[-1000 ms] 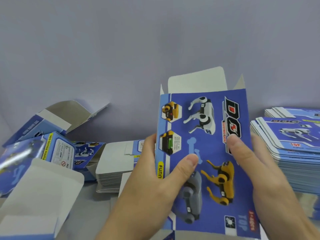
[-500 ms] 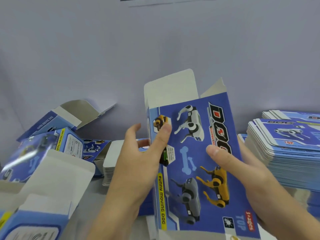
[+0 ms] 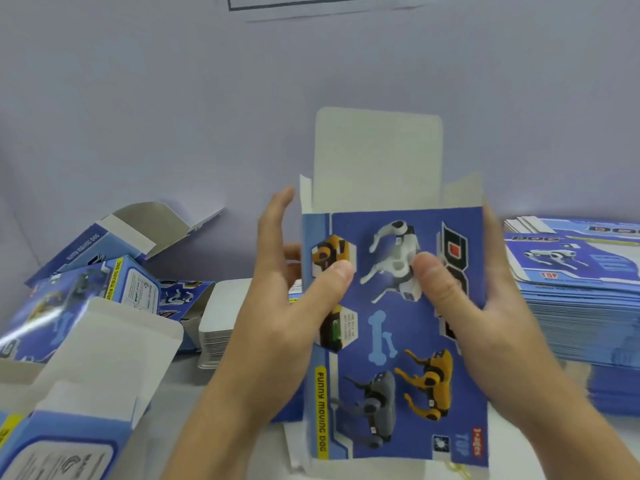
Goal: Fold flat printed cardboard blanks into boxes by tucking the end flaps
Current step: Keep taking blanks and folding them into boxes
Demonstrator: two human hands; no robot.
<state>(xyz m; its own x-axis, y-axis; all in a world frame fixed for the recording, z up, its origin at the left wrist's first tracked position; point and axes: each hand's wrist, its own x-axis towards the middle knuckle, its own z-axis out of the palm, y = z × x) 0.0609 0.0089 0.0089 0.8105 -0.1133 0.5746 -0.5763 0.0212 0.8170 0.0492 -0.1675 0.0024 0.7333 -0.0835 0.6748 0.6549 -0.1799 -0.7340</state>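
— Head view check: what has changed over the last second?

— We have squared the printed box (image 3: 398, 334) up. A second ago it was near flat against our palms; now a narrow side panel shows on its left, and the tall tuck flap (image 3: 377, 157) stands fully upright with a small dust flap (image 3: 464, 192) beside it.

— State of the hands?

— Our left hand (image 3: 277, 306) grips the left side, thumb on the front panel. Our right hand (image 3: 485, 306) grips the right edge, thumb likewise on the front. Both have slid higher up the box.

— Location?

— Held upright above the table (image 3: 180, 393), between the finished boxes (image 3: 79, 306) toward the left edge and the stack of flat blanks (image 3: 575, 282) toward the right edge.

— Consequence?

— In our judgement the sleeve is open, so the far-end flaps are ready for folding and tucking.
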